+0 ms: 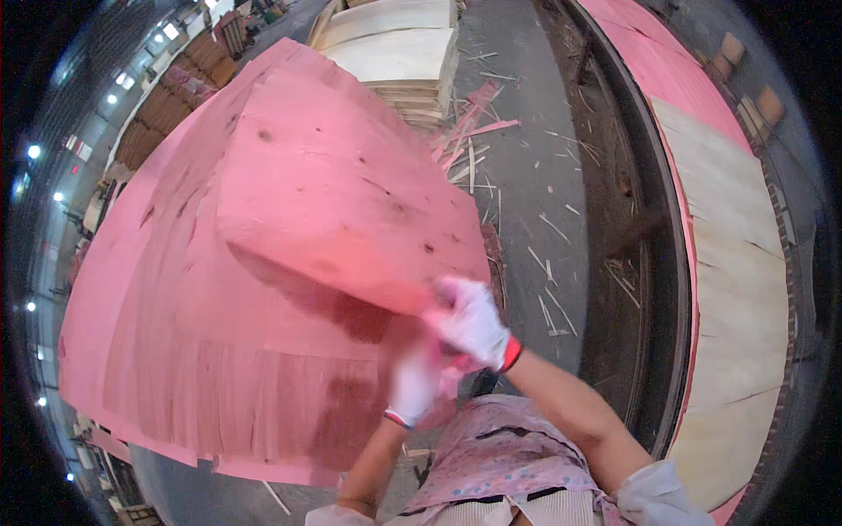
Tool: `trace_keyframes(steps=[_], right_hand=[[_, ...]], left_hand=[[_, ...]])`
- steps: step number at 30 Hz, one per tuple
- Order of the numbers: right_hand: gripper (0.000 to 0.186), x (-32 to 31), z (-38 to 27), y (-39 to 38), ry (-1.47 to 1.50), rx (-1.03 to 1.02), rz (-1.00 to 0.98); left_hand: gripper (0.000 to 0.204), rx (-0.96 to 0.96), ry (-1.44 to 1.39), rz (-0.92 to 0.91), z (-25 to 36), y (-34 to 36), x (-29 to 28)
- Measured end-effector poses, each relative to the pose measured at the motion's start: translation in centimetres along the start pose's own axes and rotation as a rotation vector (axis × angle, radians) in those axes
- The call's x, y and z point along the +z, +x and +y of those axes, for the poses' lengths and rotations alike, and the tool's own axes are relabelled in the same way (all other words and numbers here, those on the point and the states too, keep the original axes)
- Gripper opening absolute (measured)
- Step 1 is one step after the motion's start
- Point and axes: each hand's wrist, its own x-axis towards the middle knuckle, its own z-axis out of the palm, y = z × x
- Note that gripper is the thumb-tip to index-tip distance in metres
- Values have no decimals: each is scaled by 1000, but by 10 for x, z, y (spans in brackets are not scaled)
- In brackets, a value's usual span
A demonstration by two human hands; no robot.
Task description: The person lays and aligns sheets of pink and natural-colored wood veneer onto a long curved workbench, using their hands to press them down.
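My right hand (474, 324), in a white glove with a red cuff, is closed on the near corner of a pink wood veneer sheet (324, 175). That sheet has dark knots, and its near edge is lifted, casting a shadow on the pink veneer stack (219, 368) beneath. My left hand (414, 381), also in a white glove, is just below and left of the right one, over the stack's near right side. Motion smears its fingers, so their grip cannot be made out. Some pink material shows between the two hands.
A pile of pale veneer (390, 57) stands beyond the pink stack. Broken strips (474, 131) litter the grey floor (526, 219). To the right, a dark metal frame (649, 263) runs alongside pale veneer sheets (732, 280) lying on pink ones. Brown stacks (171, 105) stand far left.
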Motion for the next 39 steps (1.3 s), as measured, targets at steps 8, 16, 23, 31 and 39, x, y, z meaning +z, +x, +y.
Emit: trace_keyframes(steps=[8, 16, 23, 31, 39], right_hand=[[24, -126, 28, -29, 228, -19, 618], [16, -181, 19, -85, 216, -39, 918], [18, -157, -13, -130, -148, -219, 686], [24, -200, -51, -211, -263, -472, 851], [21, -309, -64, -390, -158, -522, 1269]], left_hand=[[92, 95, 335, 486, -40, 57, -116], [93, -66, 153, 472, -86, 104, -113], [57, -433, -529, -140, -70, 164, -59], [63, -338, -172, -410, -6, 193, 166], [68, -81, -105, -852, 148, 164, 386]])
